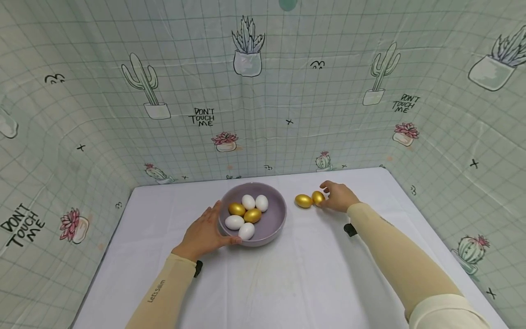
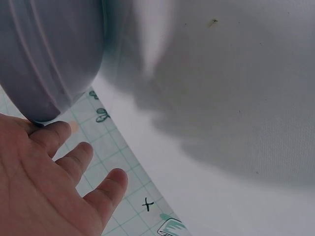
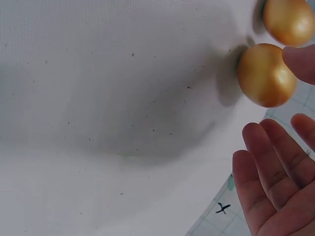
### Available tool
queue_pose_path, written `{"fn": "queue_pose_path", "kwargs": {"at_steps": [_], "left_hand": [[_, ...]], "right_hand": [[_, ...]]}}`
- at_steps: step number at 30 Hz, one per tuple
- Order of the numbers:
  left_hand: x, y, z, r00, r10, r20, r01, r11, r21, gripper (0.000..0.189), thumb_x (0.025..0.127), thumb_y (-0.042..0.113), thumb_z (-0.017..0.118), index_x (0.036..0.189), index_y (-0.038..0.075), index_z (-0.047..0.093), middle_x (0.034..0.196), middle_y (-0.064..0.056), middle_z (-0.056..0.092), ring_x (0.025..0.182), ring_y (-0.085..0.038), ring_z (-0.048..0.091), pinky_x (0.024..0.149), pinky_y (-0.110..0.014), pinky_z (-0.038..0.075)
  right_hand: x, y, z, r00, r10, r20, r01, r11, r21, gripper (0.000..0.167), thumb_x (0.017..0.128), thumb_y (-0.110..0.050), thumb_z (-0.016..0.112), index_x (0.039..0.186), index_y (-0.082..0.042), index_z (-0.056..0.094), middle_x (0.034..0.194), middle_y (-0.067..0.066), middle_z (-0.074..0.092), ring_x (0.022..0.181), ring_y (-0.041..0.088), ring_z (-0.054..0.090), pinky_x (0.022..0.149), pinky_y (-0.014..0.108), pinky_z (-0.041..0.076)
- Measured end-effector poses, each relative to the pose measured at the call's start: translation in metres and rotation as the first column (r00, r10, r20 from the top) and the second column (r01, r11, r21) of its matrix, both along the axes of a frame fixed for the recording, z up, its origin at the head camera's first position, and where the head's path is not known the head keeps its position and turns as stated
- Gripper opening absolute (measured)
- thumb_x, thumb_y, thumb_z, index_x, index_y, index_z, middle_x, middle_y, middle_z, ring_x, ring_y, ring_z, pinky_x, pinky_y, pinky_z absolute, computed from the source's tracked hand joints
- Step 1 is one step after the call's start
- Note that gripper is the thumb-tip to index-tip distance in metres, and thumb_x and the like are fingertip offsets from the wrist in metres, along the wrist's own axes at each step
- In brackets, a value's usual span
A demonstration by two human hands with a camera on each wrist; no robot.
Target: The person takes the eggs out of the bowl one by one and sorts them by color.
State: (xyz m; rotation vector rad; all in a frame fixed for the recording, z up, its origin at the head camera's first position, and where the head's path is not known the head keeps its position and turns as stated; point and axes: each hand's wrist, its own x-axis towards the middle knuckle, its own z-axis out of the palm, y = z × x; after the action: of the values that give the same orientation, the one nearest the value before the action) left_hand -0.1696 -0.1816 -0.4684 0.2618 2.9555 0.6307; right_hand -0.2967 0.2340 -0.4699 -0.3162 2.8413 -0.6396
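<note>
Six oval white or gold eggs (image 1: 234,222) lie in a round mauve bowl (image 1: 274,219); two gold eggs (image 1: 303,201) remain outside at three o'clock, right grip (image 1: 340,198) wide, left grip (image 1: 204,233) splayed against the bowl.

A white table (image 1: 287,283) has a pale green sheet (image 1: 267,100) behind it and along both sides, like walls. Thin lines make squares all over the sheet. It has drawings of a tall cactus (image 1: 141,82), a pink plant (image 1: 225,139) and the words "DON'T TOUCH ME" (image 1: 202,117). A green spot (image 1: 287,4), maybe round, gets cut off up top. Soft gray shadows (image 3: 147,98) lie on the table.
</note>
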Motion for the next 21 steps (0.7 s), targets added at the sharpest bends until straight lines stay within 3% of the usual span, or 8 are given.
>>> {"fn": "queue_pose_path", "kwargs": {"at_steps": [10, 15, 21], "left_hand": [[0.0, 0.0, 0.0, 1.0, -0.008, -0.006, 0.008, 1.0, 0.004, 0.135, 0.066, 0.085, 0.067, 0.16, 0.006, 0.012, 0.158, -0.021, 0.029, 0.146, -0.039, 0.024, 0.111, -0.058, 0.03], [0.0, -0.001, 0.0, 1.0, -0.014, -0.007, 0.014, 1.0, -0.001, 0.136, 0.066, 0.086, 0.066, 0.16, 0.006, 0.011, 0.159, -0.021, 0.028, 0.146, -0.039, 0.024, 0.111, -0.058, 0.029], [0.0, -0.001, 0.0, 1.0, -0.015, -0.008, 0.015, 1.0, 0.007, 0.135, 0.067, 0.084, 0.067, 0.16, 0.005, 0.012, 0.158, -0.022, 0.029, 0.146, -0.04, 0.025, 0.111, -0.058, 0.029]], "right_hand": [[0.0, -0.007, 0.015, 0.998, 0.007, -0.055, -0.007, 1.0, 0.005, 0.059, 0.087, -0.02, 0.077, 0.137, -0.002, 0.053, 0.131, 0.022, 0.06, 0.112, 0.037, 0.061, 0.095, 0.054, 0.047], [0.003, -0.019, 0.026, 0.994, 0.048, -0.097, -0.05, 0.999, -0.014, 0.057, 0.087, -0.017, 0.073, 0.138, -0.002, 0.053, 0.131, 0.02, 0.061, 0.113, 0.037, 0.062, 0.095, 0.051, 0.048], [0.006, -0.033, 0.037, 0.984, 0.104, -0.142, -0.113, 0.992, -0.051, 0.061, 0.085, -0.021, 0.079, 0.138, -0.004, 0.054, 0.131, 0.016, 0.061, 0.114, 0.032, 0.062, 0.094, 0.047, 0.05]]}}
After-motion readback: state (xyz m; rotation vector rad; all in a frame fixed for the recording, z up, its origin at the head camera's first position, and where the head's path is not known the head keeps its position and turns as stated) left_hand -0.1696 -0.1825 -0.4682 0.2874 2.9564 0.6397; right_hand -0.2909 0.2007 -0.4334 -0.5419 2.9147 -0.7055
